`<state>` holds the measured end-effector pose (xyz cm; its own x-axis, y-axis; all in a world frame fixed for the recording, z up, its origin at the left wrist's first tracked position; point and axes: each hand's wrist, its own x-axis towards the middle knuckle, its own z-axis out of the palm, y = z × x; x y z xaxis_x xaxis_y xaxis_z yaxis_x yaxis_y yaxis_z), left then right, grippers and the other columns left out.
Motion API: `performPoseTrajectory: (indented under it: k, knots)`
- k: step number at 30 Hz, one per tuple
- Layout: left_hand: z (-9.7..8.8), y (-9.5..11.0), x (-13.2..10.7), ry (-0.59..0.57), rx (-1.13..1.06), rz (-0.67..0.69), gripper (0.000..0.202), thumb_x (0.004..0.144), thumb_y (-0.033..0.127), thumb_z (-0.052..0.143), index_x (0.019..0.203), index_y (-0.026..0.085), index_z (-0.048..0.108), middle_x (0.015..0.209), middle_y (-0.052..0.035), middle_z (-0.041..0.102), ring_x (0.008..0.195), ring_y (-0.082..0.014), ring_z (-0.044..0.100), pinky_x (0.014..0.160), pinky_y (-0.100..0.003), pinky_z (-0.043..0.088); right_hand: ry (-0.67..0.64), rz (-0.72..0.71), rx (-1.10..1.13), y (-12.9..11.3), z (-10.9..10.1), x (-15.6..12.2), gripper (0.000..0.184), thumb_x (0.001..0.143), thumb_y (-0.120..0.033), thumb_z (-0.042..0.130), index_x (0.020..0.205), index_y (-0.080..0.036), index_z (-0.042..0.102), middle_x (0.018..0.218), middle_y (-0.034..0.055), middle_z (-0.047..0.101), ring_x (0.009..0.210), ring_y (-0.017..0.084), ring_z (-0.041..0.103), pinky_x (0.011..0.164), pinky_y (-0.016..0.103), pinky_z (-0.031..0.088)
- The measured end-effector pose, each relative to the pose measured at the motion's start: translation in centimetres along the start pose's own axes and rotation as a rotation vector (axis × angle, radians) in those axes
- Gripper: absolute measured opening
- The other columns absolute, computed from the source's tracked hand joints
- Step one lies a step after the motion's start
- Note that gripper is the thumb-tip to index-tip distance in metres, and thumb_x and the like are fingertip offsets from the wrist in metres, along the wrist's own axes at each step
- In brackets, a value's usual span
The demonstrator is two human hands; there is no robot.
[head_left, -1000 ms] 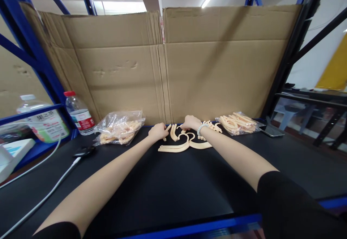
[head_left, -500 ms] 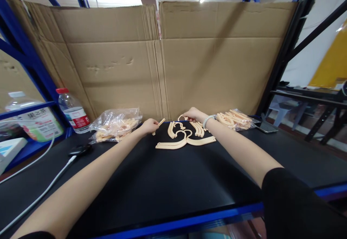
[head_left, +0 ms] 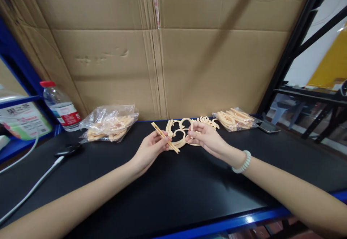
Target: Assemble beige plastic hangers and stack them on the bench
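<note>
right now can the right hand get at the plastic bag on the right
Probably yes: only low, pale pieces lie between the right hand and the plastic bag, nothing tall; but the hand's fingers seem to hold a hook.

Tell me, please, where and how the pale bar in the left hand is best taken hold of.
Probably by its near, right-hand end, coming from the right: the slim, straight bar slants that way, and this end juts free past the left hand, which pinches its middle.
</note>
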<state>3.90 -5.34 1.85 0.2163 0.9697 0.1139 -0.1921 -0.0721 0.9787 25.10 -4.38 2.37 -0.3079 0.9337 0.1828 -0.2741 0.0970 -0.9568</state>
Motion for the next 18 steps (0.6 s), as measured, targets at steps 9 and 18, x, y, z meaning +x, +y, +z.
performPoseTrajectory:
  k: [9,18]
  knots:
    - [0.1,-1.5,-0.6,0.005,0.208,0.252,0.021,0.081,0.032,0.068,0.084,0.017,0.054,0.077,0.0018,0.060,0.061,-0.0100,0.058,0.063,-0.025,0.050,0.051,-0.124,-0.158,1.9,0.0,-0.8,0.024,0.070,-0.032,0.079,0.073,-0.017,0.061,0.068,-0.0043,0.057,0.056,0.007,0.052,0.052,0.021,0.042]
    - [-0.2,-1.6,-0.5,0.116,0.265,0.226,0.023,0.077,0.033,0.070,0.080,0.018,0.054,0.075,0.0021,0.062,0.058,-0.0109,0.059,0.060,-0.025,0.051,-0.038,-0.020,-0.064,3.5,0.4,-1.1,0.021,0.068,-0.030,0.080,0.077,-0.017,0.066,0.075,0.0002,0.066,0.065,0.012,0.064,0.063,0.027,0.055]
